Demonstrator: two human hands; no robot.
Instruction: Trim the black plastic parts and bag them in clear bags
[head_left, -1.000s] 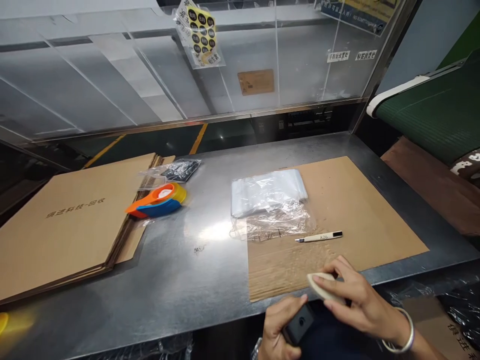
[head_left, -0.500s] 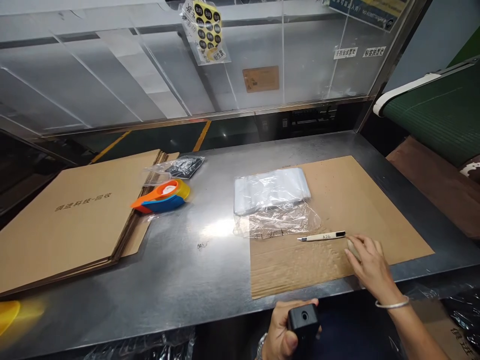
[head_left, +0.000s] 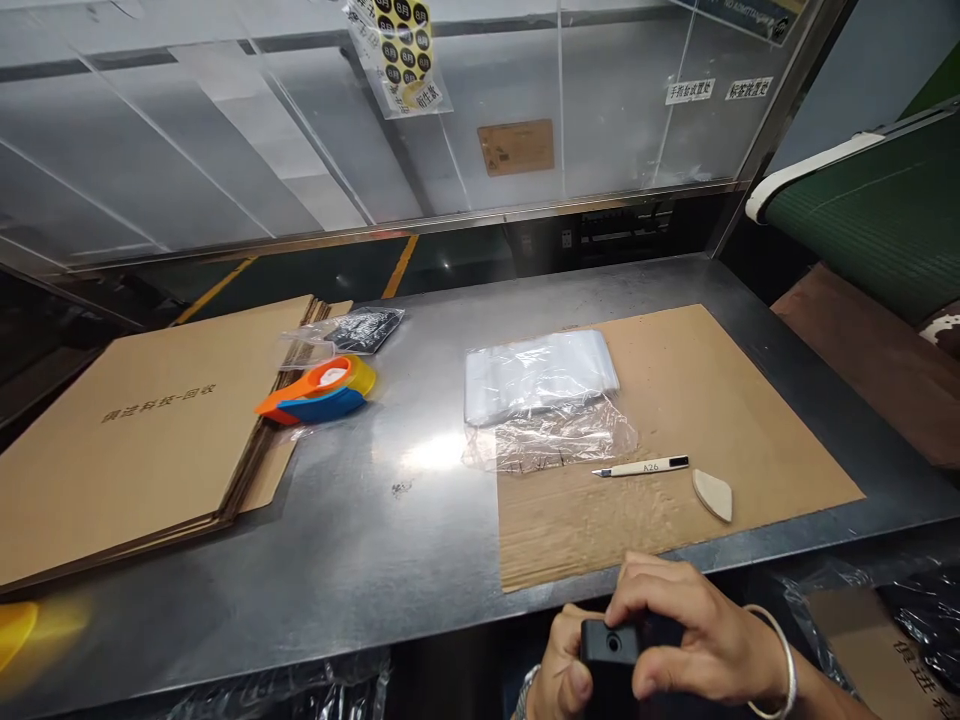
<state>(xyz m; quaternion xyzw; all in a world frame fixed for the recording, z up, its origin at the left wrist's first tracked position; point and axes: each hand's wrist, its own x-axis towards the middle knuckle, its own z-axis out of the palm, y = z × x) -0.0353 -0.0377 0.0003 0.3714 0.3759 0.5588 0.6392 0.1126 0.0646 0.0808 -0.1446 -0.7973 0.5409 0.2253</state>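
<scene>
Both my hands are together below the table's front edge, closed round a small black device [head_left: 611, 660] with a round lens on its face. My left hand [head_left: 559, 680] grips it from below and the left. My right hand [head_left: 694, 640], with a silver bangle at the wrist, wraps over its top and right side. A flat cream wedge-shaped piece [head_left: 712, 493] lies free on the brown cardboard sheet [head_left: 750, 420], next to a white pen knife [head_left: 640, 467] marked A26.
A stack of clear plastic bags [head_left: 538, 375] sits over crumpled film [head_left: 551, 440]. An orange and blue tape dispenser [head_left: 319, 390] and a small black packet [head_left: 364, 330] lie by a stack of flat cartons [head_left: 142, 430]. A green conveyor [head_left: 870, 220] rises at the right.
My right hand set the cream piece down on the cardboard beside the pen knife, then came back and closed over the black device that my left hand holds.
</scene>
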